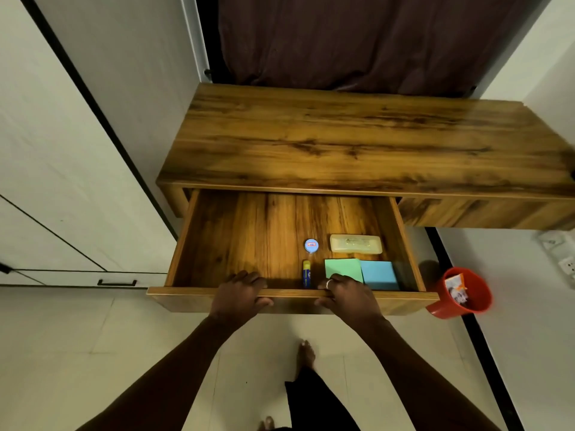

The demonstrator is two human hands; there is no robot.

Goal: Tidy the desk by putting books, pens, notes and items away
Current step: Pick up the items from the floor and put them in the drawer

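Note:
The wooden desk (357, 135) has its left drawer (217, 237) pulled wide out. Inside the drawer lie a small round blue tin (311, 245), a pale yellow case (355, 243), a yellow and blue glue stick (306, 274), a green sticky-note pad (342, 269) and a blue sticky-note pad (379, 275). My left hand (239, 295) and my right hand (348, 298) both grip the top edge of the drawer front, fingers curled inside. The right hand wears a ring and covers the near corner of the green pad.
A red bucket (459, 293) with wrappers in it stands on the floor right of the drawer. White cupboard doors (62, 181) fill the left. A dark curtain (357, 38) hangs behind the desk. My bare feet (306, 353) are on the tiled floor below.

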